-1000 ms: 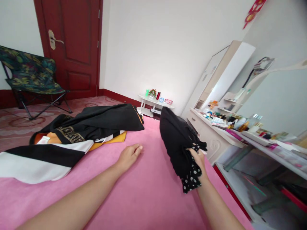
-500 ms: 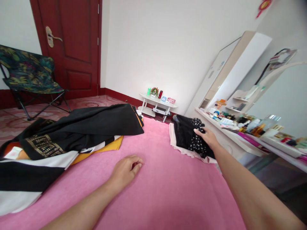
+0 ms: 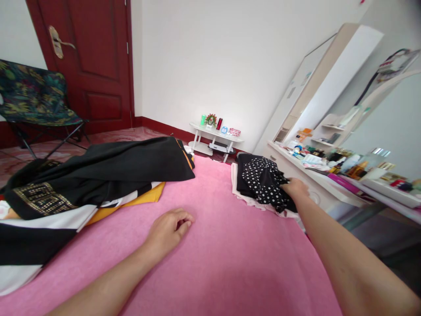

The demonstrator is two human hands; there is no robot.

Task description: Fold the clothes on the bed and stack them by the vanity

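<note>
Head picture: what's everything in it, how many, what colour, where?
cover: one, pink, middle
heap: one, black, white, yellow, left
stack: one, pink and black, right
dotted cloth: one, black-and-white, on stack
chair: one, dark, left
door: one, red, left
table: one, white, back
trinkets: several, mixed, on table
cabinet: one, white, right
dresser: one, white, right
bottles: several, mixed, on dresser
mirror: one, pale, right
left hand: one, bare, over cover
right hand: one, bare, at dotted cloth

No text legible; any print on bottles [image 3: 358, 169] at right too small to read.
</note>
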